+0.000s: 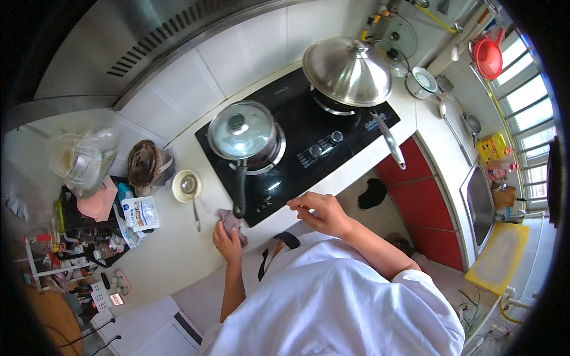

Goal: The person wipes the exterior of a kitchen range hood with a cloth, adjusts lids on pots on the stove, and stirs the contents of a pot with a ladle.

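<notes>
My left hand [228,242] rests on a crumpled greyish-purple cloth [232,221] at the counter's front edge, beside the black handle of a saucepan [242,133]. That pan, under a glass lid, stands on the left burner of a black glass gas hob [285,107]. Over the hob's front edge is my right hand [321,213], its fingers bent and holding nothing that I can see. A wok with a domed steel lid [347,73] sits on the right burner, its metal handle pointing to the front. Left of the hob, a ladle [196,213] lies in a small cream bowl [177,192].
On the left counter are a lidded brown-topped bucket [144,164], a pink container [98,200] and packets [140,213]. To the right are a white enamel pot [421,83], a spatula [454,129], a sink [480,209] and a yellow cutting board [498,258]. A range hood [147,49] hangs above.
</notes>
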